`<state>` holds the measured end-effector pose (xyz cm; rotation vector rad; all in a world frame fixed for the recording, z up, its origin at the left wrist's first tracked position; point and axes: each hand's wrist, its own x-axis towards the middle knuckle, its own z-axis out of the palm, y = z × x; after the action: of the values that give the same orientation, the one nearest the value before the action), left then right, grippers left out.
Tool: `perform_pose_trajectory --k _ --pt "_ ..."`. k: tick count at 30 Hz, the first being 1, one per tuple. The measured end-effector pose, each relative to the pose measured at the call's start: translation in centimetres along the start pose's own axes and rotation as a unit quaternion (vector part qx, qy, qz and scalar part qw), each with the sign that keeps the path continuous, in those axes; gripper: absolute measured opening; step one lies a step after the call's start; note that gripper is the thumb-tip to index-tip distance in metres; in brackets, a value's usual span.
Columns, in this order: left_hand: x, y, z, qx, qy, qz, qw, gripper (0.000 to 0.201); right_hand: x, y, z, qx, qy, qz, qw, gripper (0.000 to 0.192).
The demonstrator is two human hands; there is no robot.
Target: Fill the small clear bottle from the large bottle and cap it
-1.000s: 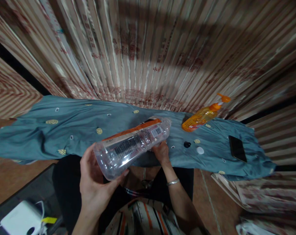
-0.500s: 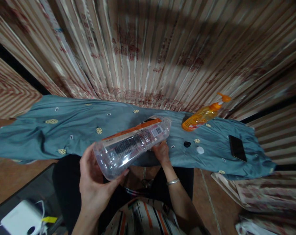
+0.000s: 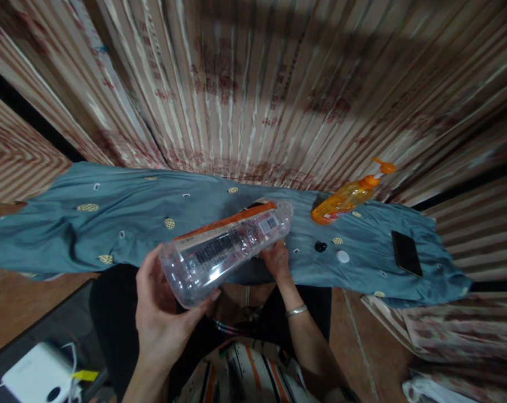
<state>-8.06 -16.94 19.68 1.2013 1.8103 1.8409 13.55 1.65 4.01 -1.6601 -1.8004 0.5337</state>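
A large clear plastic bottle point(image 3: 228, 252) with an orange, white and dark label lies tilted across my lap side of the cloth, its base toward me on the left. My left hand point(image 3: 163, 308) is wrapped around the base, thumb below and fingers behind. At the neck end, my right hand point(image 3: 276, 260) is closed beneath the bottle, its fingers partly hidden by it. Right of the neck, a black cap point(image 3: 320, 247) and a white round cap point(image 3: 343, 256) rest on the cloth. No liquid shows inside the clear bottle.
An orange pump bottle point(image 3: 346, 200) stands on the blue-green cloth point(image 3: 127, 204) at the right. Farther right lies a black phone point(image 3: 407, 253). Striped curtains point(image 3: 245, 101) hang behind. A white device point(image 3: 37, 375) with cables sits at lower left.
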Motion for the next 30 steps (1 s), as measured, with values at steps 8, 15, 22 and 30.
perform_pose_trajectory --k 8,15,22,30 --pt "0.1 0.0 -0.1 0.006 0.003 -0.011 1.0 0.106 0.1 -0.4 -0.1 0.058 -0.013 0.059 0.996 0.073" --pt "-0.3 1.1 0.8 -0.013 0.043 -0.04 0.998 0.105 0.1 -0.4 0.1 0.042 -0.011 0.062 0.997 0.071" --pt "-0.5 0.5 1.1 -0.003 0.065 -0.016 0.998 0.105 0.0 -0.6 0.1 0.053 -0.006 0.065 0.996 0.069" --pt "-0.7 1.7 1.1 -0.005 0.057 -0.068 0.996 0.105 0.0 -0.9 0.0 0.062 0.001 0.058 0.996 0.067"
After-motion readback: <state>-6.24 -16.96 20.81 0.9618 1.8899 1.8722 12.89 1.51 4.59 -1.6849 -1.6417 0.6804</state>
